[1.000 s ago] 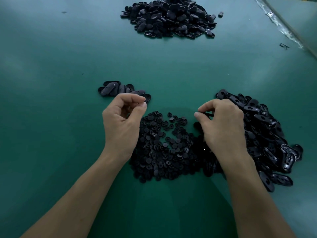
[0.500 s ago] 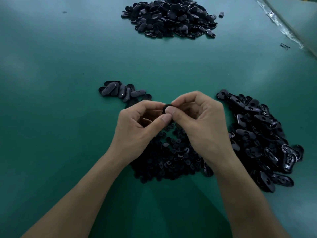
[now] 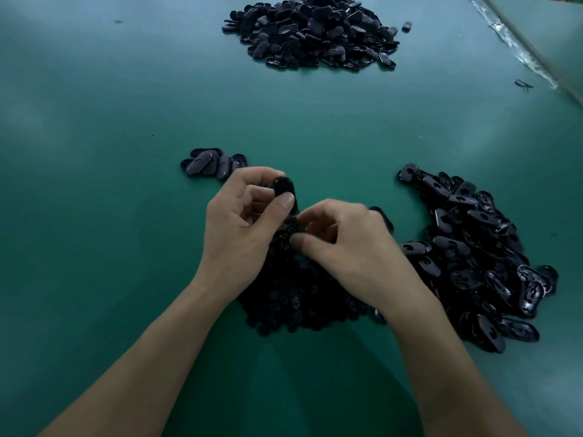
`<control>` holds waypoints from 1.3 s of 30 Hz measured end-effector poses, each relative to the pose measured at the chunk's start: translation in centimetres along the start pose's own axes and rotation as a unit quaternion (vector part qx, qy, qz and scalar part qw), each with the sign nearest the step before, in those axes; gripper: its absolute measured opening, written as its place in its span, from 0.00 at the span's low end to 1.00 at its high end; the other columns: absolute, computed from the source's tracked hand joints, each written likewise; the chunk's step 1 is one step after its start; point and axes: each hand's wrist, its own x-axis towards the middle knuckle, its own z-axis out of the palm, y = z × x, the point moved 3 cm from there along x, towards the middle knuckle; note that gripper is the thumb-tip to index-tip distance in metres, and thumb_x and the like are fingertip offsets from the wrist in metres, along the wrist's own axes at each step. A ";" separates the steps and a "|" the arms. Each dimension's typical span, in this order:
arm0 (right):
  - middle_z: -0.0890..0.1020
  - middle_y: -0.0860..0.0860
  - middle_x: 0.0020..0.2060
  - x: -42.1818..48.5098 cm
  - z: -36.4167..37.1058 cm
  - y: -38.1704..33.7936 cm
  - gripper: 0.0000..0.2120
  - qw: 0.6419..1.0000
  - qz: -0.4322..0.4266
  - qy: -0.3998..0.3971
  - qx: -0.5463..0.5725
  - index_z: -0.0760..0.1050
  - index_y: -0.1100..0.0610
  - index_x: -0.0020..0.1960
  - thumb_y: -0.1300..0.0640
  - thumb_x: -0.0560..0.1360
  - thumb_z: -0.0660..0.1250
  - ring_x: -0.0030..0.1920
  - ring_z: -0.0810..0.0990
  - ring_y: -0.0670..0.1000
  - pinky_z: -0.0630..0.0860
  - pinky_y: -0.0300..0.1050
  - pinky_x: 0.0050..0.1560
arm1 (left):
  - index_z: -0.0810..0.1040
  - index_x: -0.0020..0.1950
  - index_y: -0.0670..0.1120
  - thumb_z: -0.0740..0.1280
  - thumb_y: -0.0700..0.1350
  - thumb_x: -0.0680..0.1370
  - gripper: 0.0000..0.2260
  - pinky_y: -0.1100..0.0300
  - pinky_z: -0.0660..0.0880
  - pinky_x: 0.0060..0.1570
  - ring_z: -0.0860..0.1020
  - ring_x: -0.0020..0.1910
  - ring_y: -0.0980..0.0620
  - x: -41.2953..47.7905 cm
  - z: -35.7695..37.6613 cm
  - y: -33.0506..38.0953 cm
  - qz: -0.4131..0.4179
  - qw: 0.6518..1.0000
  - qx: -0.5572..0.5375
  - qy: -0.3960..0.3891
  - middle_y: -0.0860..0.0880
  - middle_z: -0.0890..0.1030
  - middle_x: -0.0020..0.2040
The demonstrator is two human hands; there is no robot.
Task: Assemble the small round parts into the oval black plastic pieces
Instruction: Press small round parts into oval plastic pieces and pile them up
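Your left hand (image 3: 243, 228) is up over the green table top (image 3: 94, 200), thumb and curled fingers pinching one oval black plastic piece (image 3: 284, 187), which stands on end above the thumb tip. Your right hand (image 3: 350, 250) sits just beside it and a little lower, with the fingers curled. Its thumb and forefinger tips are down at the top of the heap of small round black parts (image 3: 299, 301). Whether a part is caught between them I cannot tell, it's all black on black there. That heap lies right under both wrists. Just beside it on your right spreads the loose pile of oval black shells (image 3: 473, 257), many lying hollow side up. Just beyond your left hand, a small cluster of oval pieces (image 3: 205, 164) lies smooth side up. Far across the table, well apart, sits the big mound of oval pieces (image 3: 312, 29), one stray piece (image 3: 407, 25) just beside its right edge
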 end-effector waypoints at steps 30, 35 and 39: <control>0.81 0.43 0.38 -0.3 -0.1 -1.1 0.04 0.998 -0.049 0.032 0.022 0.80 0.51 0.48 0.56 0.80 0.67 0.41 0.78 0.42 0.74 0.35 0.40 | 0.77 0.52 0.46 0.70 0.38 0.79 0.05 0.63 0.79 0.39 0.85 0.38 0.51 0.0 -0.3 -0.6 -0.024 0.998 -0.052 0.025 0.52 0.85 0.39; 0.83 0.41 0.39 -0.3 -0.7 -1.4 0.05 0.992 -0.086 0.080 0.047 0.85 0.52 0.50 0.60 0.77 0.72 0.41 0.80 0.39 0.71 0.28 0.44 | 0.78 0.48 0.48 0.72 0.40 0.78 0.04 0.63 0.79 0.39 0.85 0.38 0.50 0.0 -0.5 -0.6 -0.021 0.998 -0.036 0.047 0.50 0.85 0.40; 0.79 0.41 0.40 -0.3 -1.0 -1.5 0.09 0.988 -0.103 0.107 0.036 0.85 0.50 0.54 0.60 0.78 0.70 0.40 0.76 0.37 0.68 0.26 0.43 | 0.78 0.49 0.46 0.72 0.40 0.78 0.04 0.62 0.79 0.39 0.85 0.39 0.50 0.0 -0.6 -0.7 -0.022 0.998 -0.039 0.052 0.48 0.85 0.41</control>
